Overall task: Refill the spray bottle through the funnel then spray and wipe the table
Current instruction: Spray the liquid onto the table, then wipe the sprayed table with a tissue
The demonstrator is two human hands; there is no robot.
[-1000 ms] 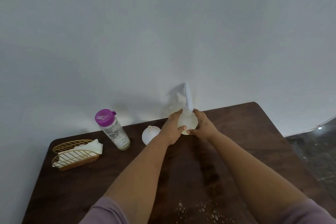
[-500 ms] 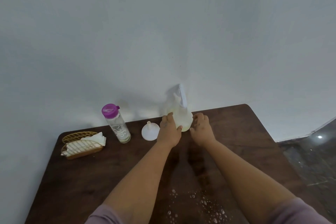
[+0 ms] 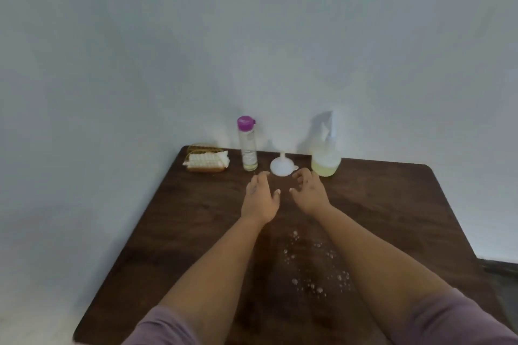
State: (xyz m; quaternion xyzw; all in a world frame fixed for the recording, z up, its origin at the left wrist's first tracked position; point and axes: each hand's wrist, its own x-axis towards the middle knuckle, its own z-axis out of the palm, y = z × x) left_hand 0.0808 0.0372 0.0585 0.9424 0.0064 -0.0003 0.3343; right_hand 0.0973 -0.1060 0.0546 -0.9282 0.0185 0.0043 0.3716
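Observation:
The spray bottle, translucent with yellowish liquid low inside and a white trigger head, stands at the back of the dark wooden table against the wall. A white funnel lies mouth-down to its left, spout pointing up. Left of that stands a clear bottle with a purple cap. My left hand and my right hand hover over the table just in front of the funnel, fingers spread and relaxed, holding nothing. Water droplets speckle the tabletop between my forearms.
A gold wire basket holding a folded white cloth sits at the table's back left corner. The plain wall rises right behind the table. A dark floor shows past the right edge.
Both hands have let go of the spray bottle, which now stands alone by the wall. The hands have drawn back toward me and to the left, ending in front of the funnel.

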